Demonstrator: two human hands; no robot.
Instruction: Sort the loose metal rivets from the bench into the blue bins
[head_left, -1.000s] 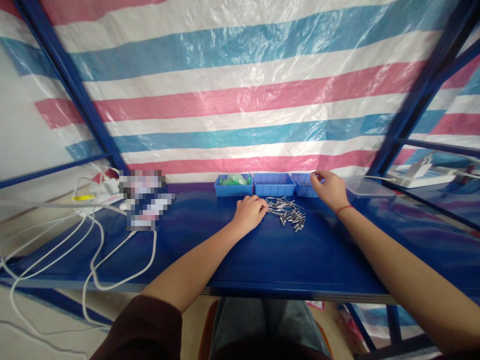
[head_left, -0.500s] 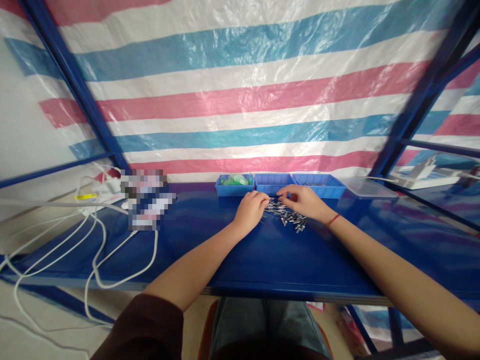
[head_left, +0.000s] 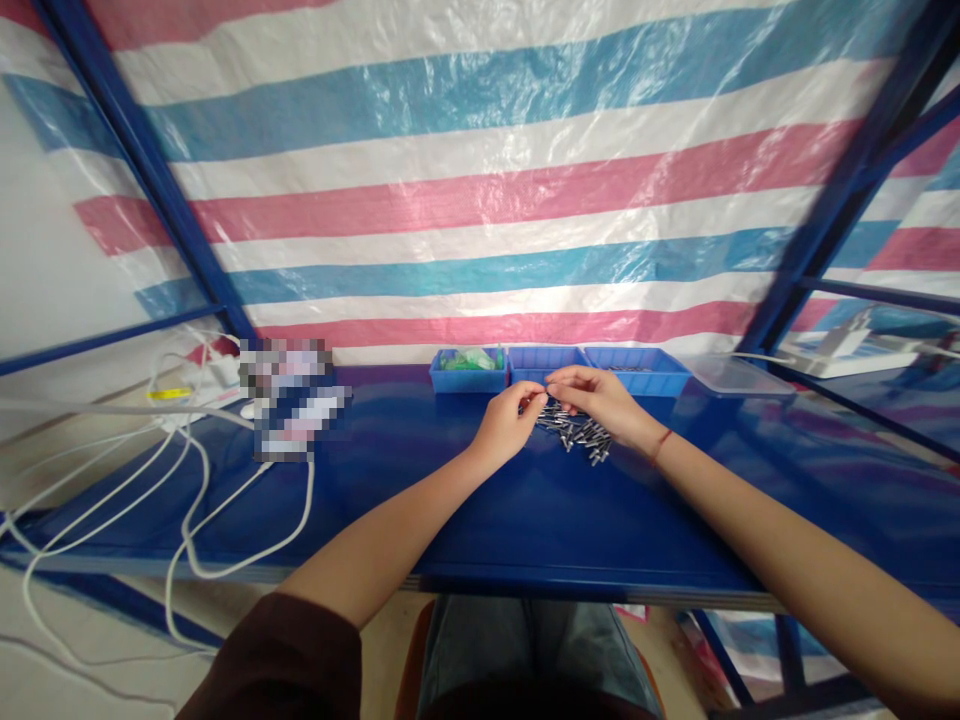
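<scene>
A heap of small metal pins (head_left: 581, 432) lies on the blue table (head_left: 525, 510). My left hand (head_left: 507, 425) and my right hand (head_left: 600, 400) meet just above the heap's left end, fingertips pinched together on something too small to make out. A red string circles my right wrist. Behind the hands stand three blue trays: the left tray (head_left: 468, 370) holds green pieces, the middle tray (head_left: 546, 362) sits partly behind my fingers, and the right tray (head_left: 637, 368) holds a few pins.
A clear plastic lid (head_left: 739, 378) lies right of the trays. White cables (head_left: 187, 480) loop over the table's left part beside a blurred item (head_left: 289, 397). A striped tarpaulin (head_left: 480, 200) and blue frame bars (head_left: 832, 190) close in the back.
My right hand came back from the right tray to the pin heap and rose to meet my left hand, which lifted off the table. Both now pinch together above the heap.
</scene>
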